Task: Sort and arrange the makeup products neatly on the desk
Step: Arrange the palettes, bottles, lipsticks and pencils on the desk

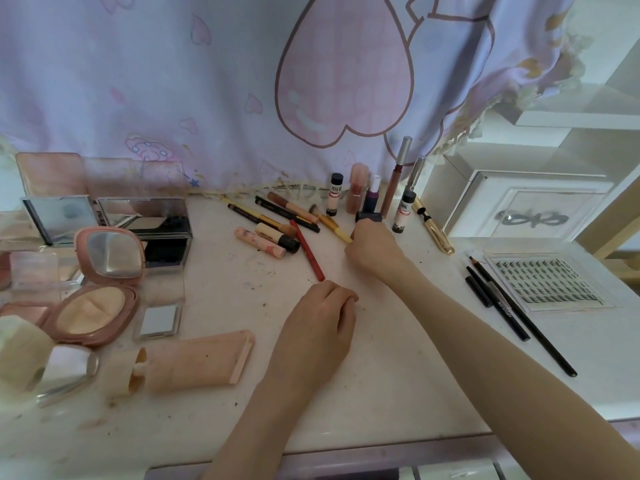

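Note:
My right hand [372,249] reaches to the back of the white desk [398,375] and grips a small dark blue bottle [369,216] among upright lip glosses [391,181] and tubes [334,199]. A yellow-handled brush [334,225] lies just left of that hand. My left hand [320,320] rests mid-desk with its fingers curled, holding nothing I can see. In front of it a red pencil [306,251] lies beside a pile of pencils and sticks [277,220]. Open pink powder compacts [93,303] sit at the left, a peach tube [194,362] below them.
Mirrored palettes [149,220] stand at the back left. Black pencils [509,303] and a false-lash tray [547,282] lie at the right, a gold tube [434,230] behind them. A white drawer box [519,206] stands back right. A patterned curtain [242,81] hangs behind the desk.

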Tool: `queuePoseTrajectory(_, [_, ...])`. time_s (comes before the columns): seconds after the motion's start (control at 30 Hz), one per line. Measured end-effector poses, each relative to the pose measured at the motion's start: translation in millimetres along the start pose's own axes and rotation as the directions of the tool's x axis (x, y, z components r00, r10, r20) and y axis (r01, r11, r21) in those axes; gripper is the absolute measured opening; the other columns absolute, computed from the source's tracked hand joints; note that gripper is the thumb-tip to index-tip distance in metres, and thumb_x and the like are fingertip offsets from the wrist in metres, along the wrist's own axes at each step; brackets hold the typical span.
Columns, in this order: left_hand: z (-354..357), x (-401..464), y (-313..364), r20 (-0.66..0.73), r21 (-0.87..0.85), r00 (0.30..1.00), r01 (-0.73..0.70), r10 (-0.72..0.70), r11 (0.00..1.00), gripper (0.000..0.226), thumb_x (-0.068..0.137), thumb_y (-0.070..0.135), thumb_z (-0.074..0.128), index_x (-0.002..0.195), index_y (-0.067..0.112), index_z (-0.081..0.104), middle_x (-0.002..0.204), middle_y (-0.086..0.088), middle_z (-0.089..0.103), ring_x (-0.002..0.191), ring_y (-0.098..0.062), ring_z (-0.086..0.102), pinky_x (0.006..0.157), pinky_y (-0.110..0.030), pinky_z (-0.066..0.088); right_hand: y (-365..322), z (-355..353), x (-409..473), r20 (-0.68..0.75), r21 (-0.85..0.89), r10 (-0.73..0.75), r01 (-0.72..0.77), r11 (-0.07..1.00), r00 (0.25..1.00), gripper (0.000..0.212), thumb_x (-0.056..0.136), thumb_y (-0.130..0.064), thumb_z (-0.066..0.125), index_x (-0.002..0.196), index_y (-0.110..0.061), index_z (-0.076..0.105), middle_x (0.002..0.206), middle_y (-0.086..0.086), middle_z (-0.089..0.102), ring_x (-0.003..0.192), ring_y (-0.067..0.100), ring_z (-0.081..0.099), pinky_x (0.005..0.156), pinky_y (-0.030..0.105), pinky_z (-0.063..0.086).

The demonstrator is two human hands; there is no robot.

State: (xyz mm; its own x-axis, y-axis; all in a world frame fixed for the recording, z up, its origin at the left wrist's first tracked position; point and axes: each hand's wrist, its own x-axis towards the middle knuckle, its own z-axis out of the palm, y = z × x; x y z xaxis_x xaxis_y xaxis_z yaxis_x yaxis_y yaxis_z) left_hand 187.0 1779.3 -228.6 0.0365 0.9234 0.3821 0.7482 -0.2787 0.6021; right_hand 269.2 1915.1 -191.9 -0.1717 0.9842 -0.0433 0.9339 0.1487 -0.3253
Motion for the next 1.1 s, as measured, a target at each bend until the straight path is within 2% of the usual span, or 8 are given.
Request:
queuePoseTrajectory(0.1, [-1, 0, -1, 0.014, -0.002, 1.000, 0.002, -0.002, 1.000, 0.024, 0.096, 0.020, 0.042, 0.109, 0.016, 0.062, 0.103, 0.005, 0.057, 0.092, -0.003, 0.050, 0.077, -0.003, 0.031, 14, -7, -21, 0.012, 0.009, 0.033, -0.033, 0.999, 0.999, 0.011, 0.090, -0.009, 0.051, 0.098, -0.006, 0.058, 0.088, 0.005, 0.052, 0.079, 0.017, 0.050, 0.067, 0.025, 0.042])
queuePoseTrajectory(0.2, [-1, 0, -2, 0.009, 0.009, 1.000, 0.000, 0.000, 1.000, 0.024, 0.095, 0.018, 0.043, 0.108, 0.015, 0.063, 0.102, 0.004, 0.058, 0.090, -0.002, 0.048, 0.078, -0.005, 0.033, 32, -9, -57, -0.016, 0.080, 0.046, -0.044, 0.996, 0.999, 0.013, 0.092, -0.014, 0.052, 0.103, -0.010, 0.057, 0.095, 0.003, 0.052, 0.086, 0.016, 0.050, 0.077, 0.025, 0.044])
queuePoseTrajectory(0.43, [9, 3, 1, 0.068, 0.093, 0.997, -0.048, 0.042, 0.994, 0.026, 0.093, 0.014, 0.049, 0.116, 0.010, 0.062, 0.112, -0.005, 0.061, 0.101, -0.017, 0.056, 0.087, -0.022, 0.038, 59, -1, -114, -0.147, 0.101, -0.005, 0.020, 0.995, 0.989, 0.017, 0.091, -0.020, 0.053, 0.099, -0.011, 0.065, 0.090, -0.001, 0.049, 0.081, 0.018, 0.052, 0.070, 0.023, 0.037])
queuePoseTrajectory(0.6, [16, 8, 12, 0.117, 0.139, 0.993, -0.041, 0.025, 0.989, 0.041, 0.097, 0.017, 0.037, 0.138, 0.013, 0.039, 0.136, -0.002, 0.045, 0.125, -0.015, 0.040, 0.106, -0.025, 0.028, 65, -1, -99, -0.189, 0.182, -0.007, 0.042, 0.982, 0.982, 0.019, 0.091, -0.025, 0.056, 0.101, -0.012, 0.066, 0.090, -0.002, 0.053, 0.082, 0.013, 0.050, 0.073, 0.020, 0.037])
queuePoseTrajectory(0.77, [16, 11, 10, 0.113, 0.222, 0.993, -0.051, 0.026, 0.974, 0.051, 0.092, 0.005, 0.041, 0.142, 0.014, 0.033, 0.142, -0.007, 0.037, 0.131, -0.022, 0.033, 0.105, -0.031, 0.029, 55, 0, -75, -0.249, 0.210, -0.106, 0.161, 0.964, 0.963, 0.028, 0.097, -0.021, 0.045, 0.118, -0.013, 0.062, 0.112, 0.005, 0.057, 0.101, 0.019, 0.051, 0.085, 0.021, 0.036])
queuePoseTrajectory(0.9, [14, 19, 11, 0.128, 0.254, 0.991, -0.071, 0.040, 0.965, 0.047, 0.093, 0.005, 0.042, 0.139, 0.011, 0.037, 0.142, -0.008, 0.039, 0.129, -0.022, 0.038, 0.103, -0.032, 0.032, 56, -4, -59, -0.014, -0.028, -0.324, 0.323, 0.946, 0.946, 0.041, 0.100, -0.020, 0.035, 0.140, -0.023, 0.040, 0.148, -0.005, 0.037, 0.136, 0.019, 0.026, 0.108, 0.039, 0.024])
queuePoseTrajectory(1.0, [16, 22, 11, 0.187, 0.250, 0.982, -0.069, 0.022, 0.966, 0.047, 0.096, 0.009, 0.034, 0.143, 0.014, 0.030, 0.147, -0.002, 0.031, 0.133, -0.015, 0.031, 0.110, -0.027, 0.022, 65, 1, -62, 0.072, -0.100, -0.358, 0.364, 0.926, 0.931, 0.044, 0.102, -0.024, 0.031, 0.146, -0.023, 0.030, 0.155, -0.008, 0.023, 0.143, 0.013, 0.016, 0.114, 0.033, 0.012])
queuePoseTrajectory(1.1, [17, 19, 12, 0.235, 0.267, 0.972, -0.069, 0.004, 0.961, 0.049, 0.097, 0.010, 0.029, 0.145, 0.018, 0.023, 0.151, 0.003, 0.024, 0.137, -0.010, 0.023, 0.115, -0.027, 0.009, 79, 6, -80, 0.057, -0.035, -0.390, 0.393, 0.919, 0.919, 0.046, 0.101, -0.020, 0.030, 0.147, -0.019, 0.027, 0.156, -0.006, 0.019, 0.144, 0.011, 0.013, 0.115, 0.023, 0.003])
